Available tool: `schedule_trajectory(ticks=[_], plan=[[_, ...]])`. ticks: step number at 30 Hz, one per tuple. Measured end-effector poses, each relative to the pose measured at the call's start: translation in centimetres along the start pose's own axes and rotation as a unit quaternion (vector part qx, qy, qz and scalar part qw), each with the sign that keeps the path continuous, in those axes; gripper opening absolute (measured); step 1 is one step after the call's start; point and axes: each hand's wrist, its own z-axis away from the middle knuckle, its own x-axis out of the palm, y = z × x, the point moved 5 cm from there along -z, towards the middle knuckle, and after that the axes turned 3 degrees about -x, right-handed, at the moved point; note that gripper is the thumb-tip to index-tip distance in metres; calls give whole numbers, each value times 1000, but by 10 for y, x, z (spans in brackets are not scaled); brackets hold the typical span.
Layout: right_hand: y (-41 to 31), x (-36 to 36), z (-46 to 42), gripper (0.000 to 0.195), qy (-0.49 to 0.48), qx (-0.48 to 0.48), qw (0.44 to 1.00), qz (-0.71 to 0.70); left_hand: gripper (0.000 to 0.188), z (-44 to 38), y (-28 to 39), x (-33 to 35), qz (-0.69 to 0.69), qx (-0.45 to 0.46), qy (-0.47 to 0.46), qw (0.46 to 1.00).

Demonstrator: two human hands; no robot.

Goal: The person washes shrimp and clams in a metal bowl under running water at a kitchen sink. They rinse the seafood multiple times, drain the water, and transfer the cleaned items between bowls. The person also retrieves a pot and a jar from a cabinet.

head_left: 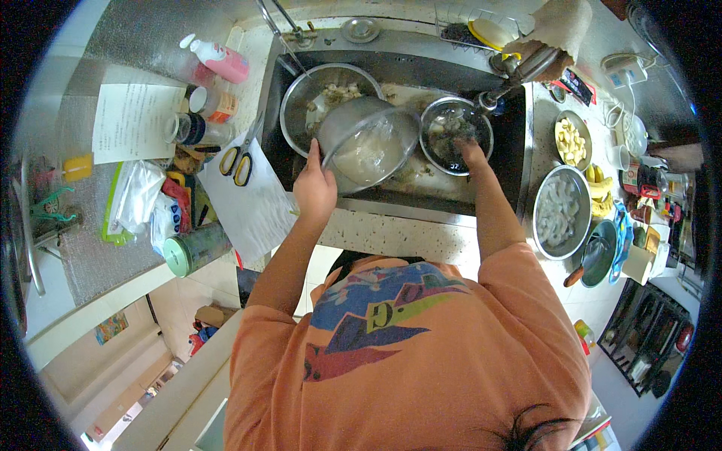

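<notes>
My left hand (315, 191) grips the near-left rim of a large metal bowl (344, 121) in the sink (462, 197). That bowl is tilted, its mouth facing me and to the right, with cloudy whitish liquid inside. Behind it to the left, another metal bowl (290, 107) has pale pieces of food (341, 92) in it, partly hidden. My right hand (472, 153) reaches into a smaller metal bowl (489, 127) on the right side of the sink. Water and some pale and dark pieces show there; my fingertips are blurred, so their hold is unclear.
Right of the sink stand a dish of peeled garlic cloves (571, 141), a metal bowl of peeled shrimp (558, 208) and bananas (601, 189). On the left lie scissors (240, 160) on white paper (248, 208), near jars (217, 107) and a green canister (194, 251). A faucet (302, 36) rises behind.
</notes>
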Motion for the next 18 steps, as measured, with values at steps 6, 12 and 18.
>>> schedule_trajectory(ticks=[6, 12, 18], plan=[[25, 2, 23, 53, 68, -14, 995, 65, 58, 22, 14, -11, -76, 226, 131, 962], [26, -11, 47, 42, 80, 42, 996, 11, 37, 34, 25, -19, -65, 383, 183, 903], [35, -12, 55, 37, 116, -22, 992, -40, 33, 41, 34, -23, -61, 433, 163, 884]])
